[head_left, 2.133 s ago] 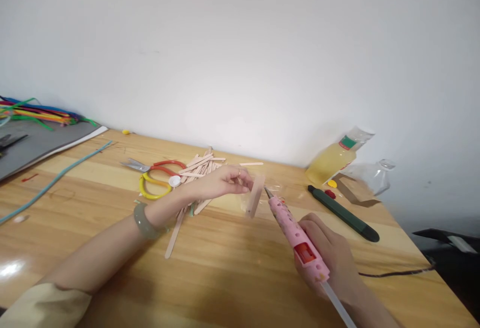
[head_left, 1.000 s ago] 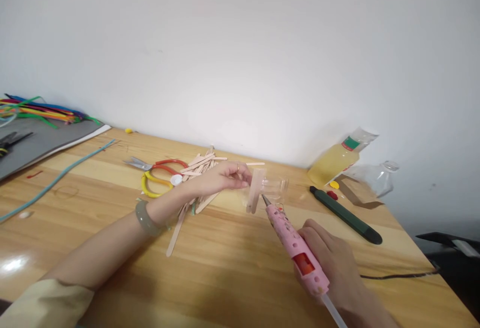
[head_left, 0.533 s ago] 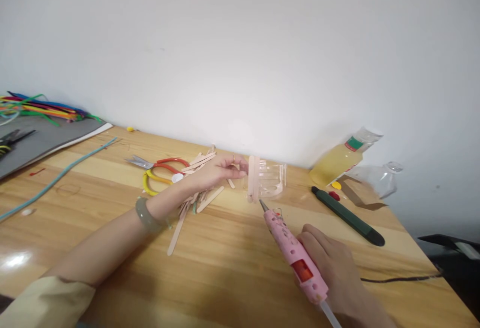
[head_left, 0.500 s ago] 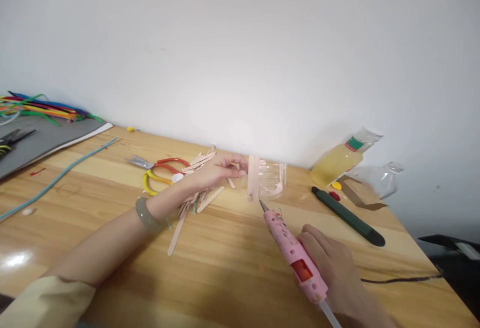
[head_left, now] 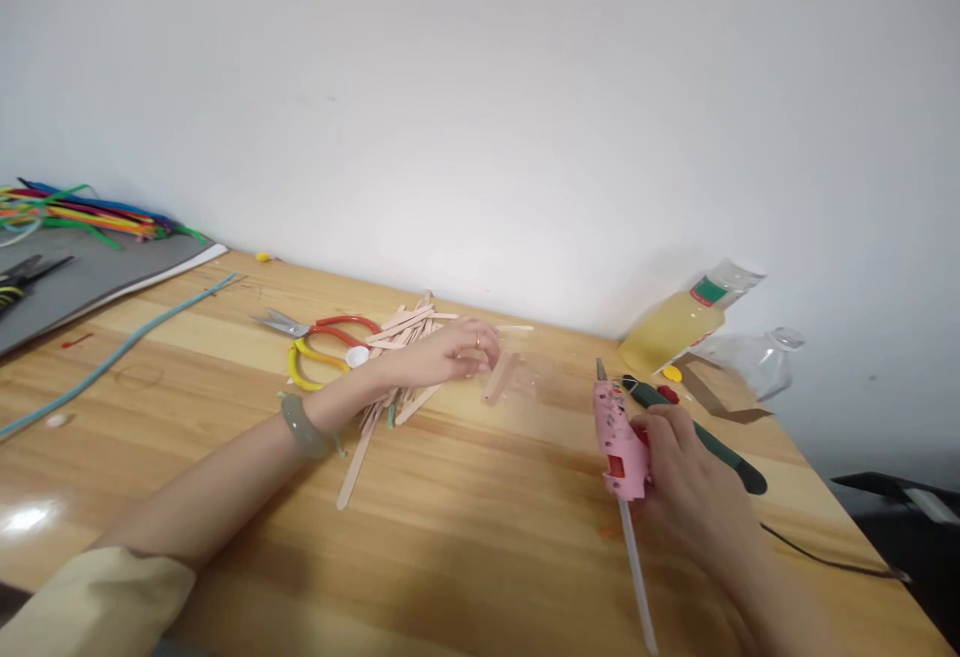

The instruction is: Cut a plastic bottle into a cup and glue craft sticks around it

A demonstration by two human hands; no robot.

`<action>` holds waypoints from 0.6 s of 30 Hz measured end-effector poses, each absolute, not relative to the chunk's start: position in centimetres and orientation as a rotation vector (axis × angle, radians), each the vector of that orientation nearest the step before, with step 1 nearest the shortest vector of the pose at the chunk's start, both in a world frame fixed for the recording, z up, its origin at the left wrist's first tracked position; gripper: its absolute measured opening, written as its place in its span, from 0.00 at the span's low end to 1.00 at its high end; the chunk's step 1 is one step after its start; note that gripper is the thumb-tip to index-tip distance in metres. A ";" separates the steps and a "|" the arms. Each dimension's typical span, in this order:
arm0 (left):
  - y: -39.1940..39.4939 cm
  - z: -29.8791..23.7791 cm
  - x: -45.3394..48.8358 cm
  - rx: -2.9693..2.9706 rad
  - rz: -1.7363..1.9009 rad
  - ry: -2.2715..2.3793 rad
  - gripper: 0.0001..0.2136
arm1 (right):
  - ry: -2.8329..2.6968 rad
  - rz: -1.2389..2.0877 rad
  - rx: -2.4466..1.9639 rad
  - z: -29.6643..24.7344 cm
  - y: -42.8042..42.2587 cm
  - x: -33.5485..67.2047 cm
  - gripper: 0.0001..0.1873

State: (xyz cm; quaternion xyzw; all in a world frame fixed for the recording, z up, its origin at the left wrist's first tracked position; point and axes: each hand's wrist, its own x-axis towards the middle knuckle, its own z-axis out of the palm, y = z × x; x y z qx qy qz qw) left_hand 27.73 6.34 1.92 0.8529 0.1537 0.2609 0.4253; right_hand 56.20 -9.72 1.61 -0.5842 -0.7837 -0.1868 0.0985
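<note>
My left hand (head_left: 448, 354) reaches across the wooden table (head_left: 225, 497) with its fingers curled beside a pile of wooden craft sticks (head_left: 401, 332). Just right of its fingertips lies a clear plastic piece with craft sticks glued on it (head_left: 504, 377), blurred; I cannot tell whether the fingers still grip it. My right hand (head_left: 686, 467) is wrapped round a pink hot glue gun (head_left: 616, 427), nozzle pointing away from me, a clear glue stick trailing from its back.
Red and yellow scissors (head_left: 319, 342) lie behind the sticks. A dark green tool (head_left: 705, 437), a bottle of yellow liquid (head_left: 675, 322) and a cut clear bottle (head_left: 757, 357) sit at the right. Coloured pipe cleaners (head_left: 82, 215), a grey sheet and a long teal pipe cleaner (head_left: 112, 357) lie left.
The glue gun has swung away to the right, off the plastic piece. The plastic piece with sticks has gone from upright to lying low on the table.
</note>
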 end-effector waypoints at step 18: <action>6.2 2.5 27.1 2.493 0.717 0.508 0.17 | -2.315 0.236 -1.891 1.5 -8.5 59.0 0.09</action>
